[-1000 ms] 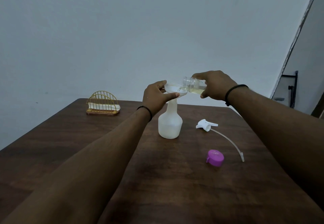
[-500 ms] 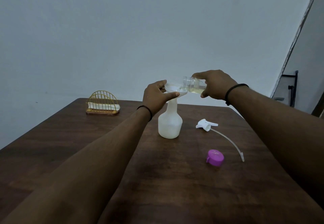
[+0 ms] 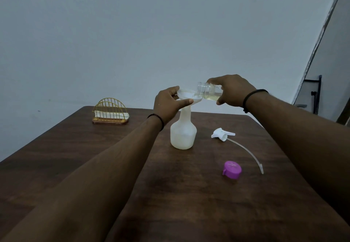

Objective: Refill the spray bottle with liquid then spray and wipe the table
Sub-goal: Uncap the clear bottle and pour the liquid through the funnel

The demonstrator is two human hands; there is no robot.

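A white translucent spray bottle (image 3: 183, 133) stands upright on the dark wooden table (image 3: 170, 194), with a white funnel (image 3: 186, 95) in its neck. My left hand (image 3: 167, 105) grips the funnel's rim between thumb and fingers. My right hand (image 3: 232, 90) holds a small clear bottle (image 3: 207, 91) tipped on its side, its mouth over the funnel; pale yellow liquid lies in its lower side. The white spray head (image 3: 221, 133) with its long dip tube (image 3: 246, 149) lies on the table to the right of the spray bottle.
A purple cap (image 3: 232, 169) lies near the tube's end. A gold wire holder (image 3: 109, 113) with white napkins stands at the far left of the table. A pale wall rises behind the table's far edge.
The clear bottle has tipped slightly further over the funnel. Both hands and the spray bottle stay where they were.
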